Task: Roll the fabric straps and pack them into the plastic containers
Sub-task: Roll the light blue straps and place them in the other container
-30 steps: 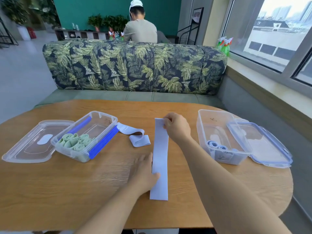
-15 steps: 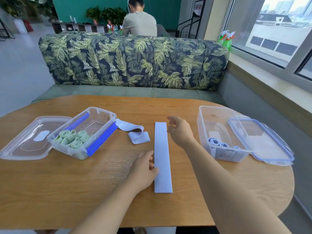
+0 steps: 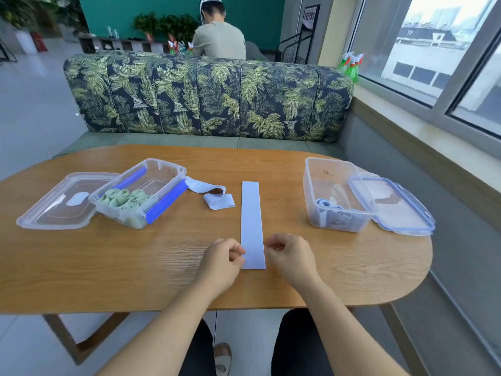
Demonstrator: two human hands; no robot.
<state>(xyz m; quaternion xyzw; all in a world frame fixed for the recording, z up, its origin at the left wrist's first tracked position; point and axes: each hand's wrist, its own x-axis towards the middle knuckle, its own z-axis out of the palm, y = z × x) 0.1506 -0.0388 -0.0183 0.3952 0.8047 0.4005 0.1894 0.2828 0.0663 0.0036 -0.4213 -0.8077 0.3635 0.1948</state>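
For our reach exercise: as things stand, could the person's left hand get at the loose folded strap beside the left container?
Probably yes. The left hand sits by the near end of the flat strap; the folded strap lies on open table beyond, with nothing standing between them.

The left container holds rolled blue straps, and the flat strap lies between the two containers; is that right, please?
No: in the head view, the left container holds rolled green straps; the flat strap lies between it and the right container.
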